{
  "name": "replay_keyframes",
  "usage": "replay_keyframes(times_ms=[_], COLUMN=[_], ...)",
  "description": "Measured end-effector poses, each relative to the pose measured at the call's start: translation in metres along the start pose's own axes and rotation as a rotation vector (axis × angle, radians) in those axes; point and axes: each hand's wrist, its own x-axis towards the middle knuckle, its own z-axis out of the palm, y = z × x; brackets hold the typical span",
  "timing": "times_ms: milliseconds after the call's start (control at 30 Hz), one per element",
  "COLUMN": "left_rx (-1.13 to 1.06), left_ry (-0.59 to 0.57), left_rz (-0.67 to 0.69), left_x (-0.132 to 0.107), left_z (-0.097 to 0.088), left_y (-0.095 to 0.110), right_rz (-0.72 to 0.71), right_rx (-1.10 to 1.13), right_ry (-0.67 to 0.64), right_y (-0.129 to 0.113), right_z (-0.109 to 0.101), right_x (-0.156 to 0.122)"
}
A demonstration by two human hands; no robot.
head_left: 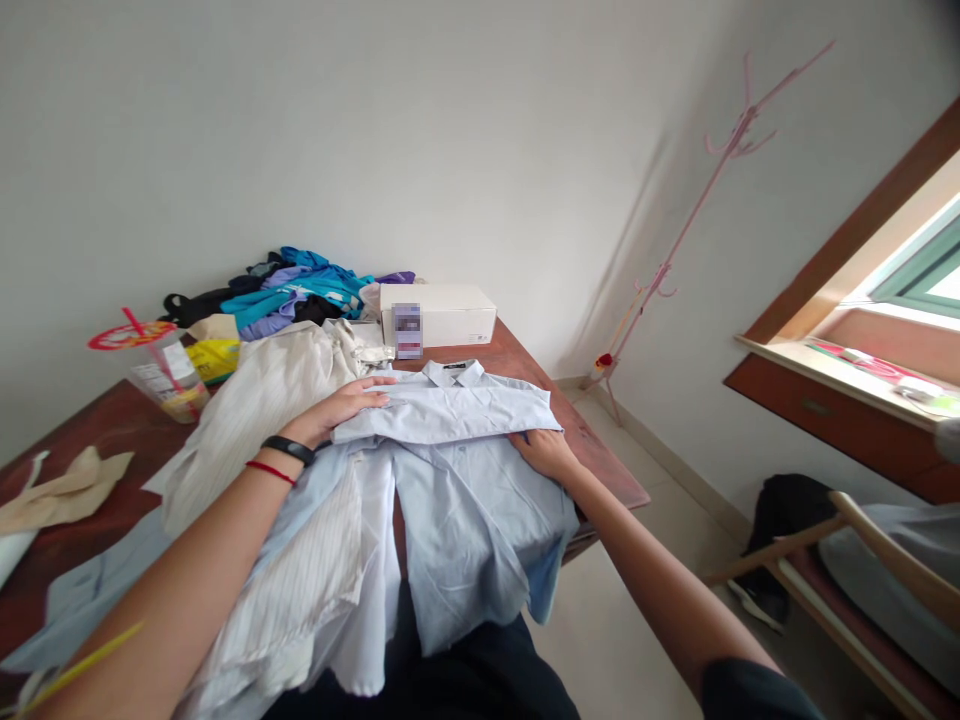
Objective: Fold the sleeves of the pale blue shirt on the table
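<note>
A light blue collared shirt (457, 500) lies on the table with a sleeve laid flat across its chest, below the collar. My left hand (349, 405) rests on the left end of that sleeve, fingers stretched out flat. At the sleeve's right end, my right hand (547, 452) grips the shirt's cloth by the edge, its fingertips partly hidden under the fabric. The shirt's lower part hangs over the table's front edge. A white striped garment (262, 400) lies beside it, under my left forearm, and also droops off the edge.
On the wooden table (525, 370) stand a white box (442, 312), a plastic drink cup (169, 375) with a straw, and a heap of clothes (300, 285). Brown paper (71, 490) lies at left. A pink coat rack (697, 210) and wooden chair (862, 560) are at right.
</note>
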Motion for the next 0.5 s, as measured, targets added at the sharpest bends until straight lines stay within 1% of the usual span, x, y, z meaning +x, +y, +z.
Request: replay_keyframes(times_ms=[100,200,267,400,500], left_rx=[0.137,0.264,0.315,0.316,0.236], left_ry=[-0.045,-0.08,-0.087,-0.11,-0.124], left_rz=[-0.055,-0.064,-0.046,-0.013,0.032], left_x=[0.003,0.007,0.008,0.007,0.005], left_z=[-0.003,-0.004,-0.004,-0.003,-0.002], left_y=[-0.008,-0.013,-0.014,-0.012,-0.01], right_rz=[0.013,-0.011,0.001,0.046,-0.054], right_rx=[-0.05,-0.059,-0.052,-0.035,-0.001], right_ry=[-0.119,-0.134,-0.151,-0.225,-0.269], right_y=[-0.003,-0.005,-0.006,-0.011,-0.021], right_z=[-0.003,-0.007,-0.01,-0.012,-0.01], right_x=[0.002,0.003,0.004,0.008,0.017])
